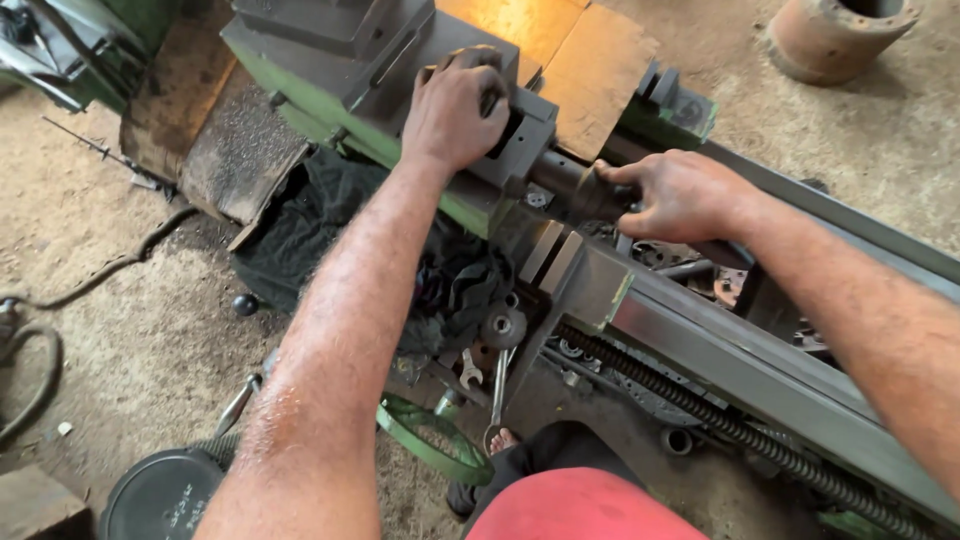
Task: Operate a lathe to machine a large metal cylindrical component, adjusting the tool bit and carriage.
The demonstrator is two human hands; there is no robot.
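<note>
I look down on a green lathe [330, 125] with grey steel ways. My left hand [455, 105] lies over the dark grey tool post block [535, 125] on top of the carriage, fingers curled round its upper edge. My right hand [680, 195] is closed round a dark cylindrical handle [575, 190] that sticks out of the block's side. Below it runs the long lead screw [720, 425]. A green handwheel [435, 440] sits under my left forearm, beside a spanner [497, 395].
A dark rag [300, 230] hangs off the machine's front. A rusty iron ring [835, 35] stands on the sandy floor at top right. A hose [40, 370] curls at left, a round black disc [160, 495] lies at bottom left. My foot [503, 440] shows below.
</note>
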